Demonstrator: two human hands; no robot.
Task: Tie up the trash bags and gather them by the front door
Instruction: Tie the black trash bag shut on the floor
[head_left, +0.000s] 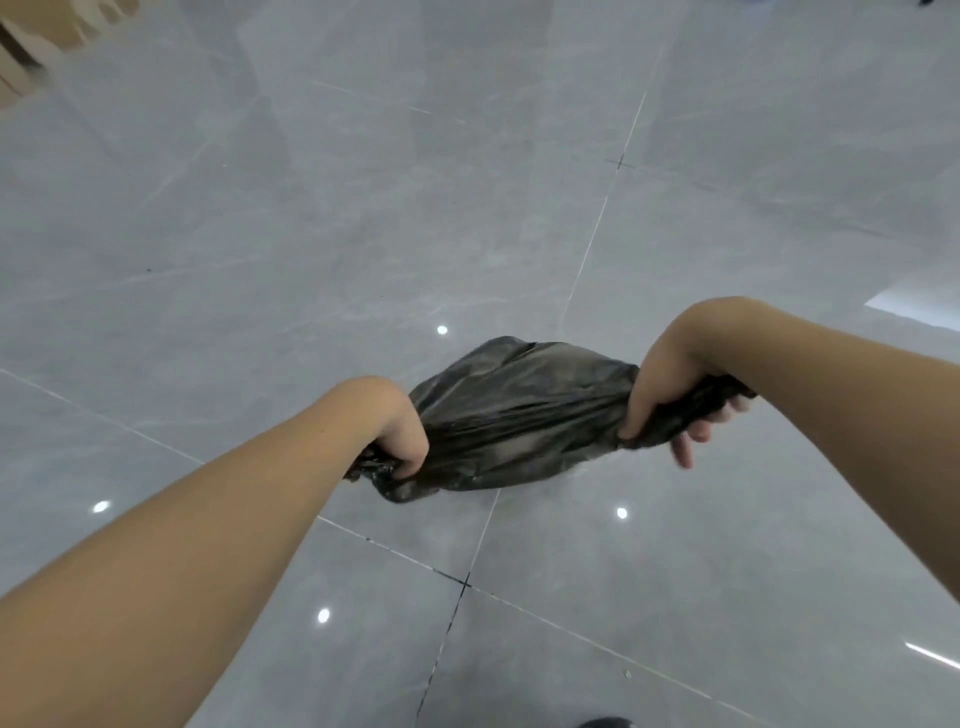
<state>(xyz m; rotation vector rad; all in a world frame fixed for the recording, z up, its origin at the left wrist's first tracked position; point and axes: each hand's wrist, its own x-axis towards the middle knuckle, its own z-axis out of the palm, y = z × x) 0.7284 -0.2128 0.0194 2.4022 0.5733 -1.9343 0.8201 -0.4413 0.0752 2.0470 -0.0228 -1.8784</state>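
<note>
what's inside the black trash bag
Nothing inside can be seen. The black trash bag is opaque, and the left hand and right hand each clutch a bunched end. Only its bulging middle shows.

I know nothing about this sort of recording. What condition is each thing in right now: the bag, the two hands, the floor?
Black plastic trash bag: stretched between both hands, gathered at each end, no knot visible; whether it touches the floor is unclear.
Left hand: closed around the bag's left end.
Right hand: gripping the bag's right end, some fingers loose.
Glossy grey tiled floor: bare, reflecting ceiling lights.
</note>
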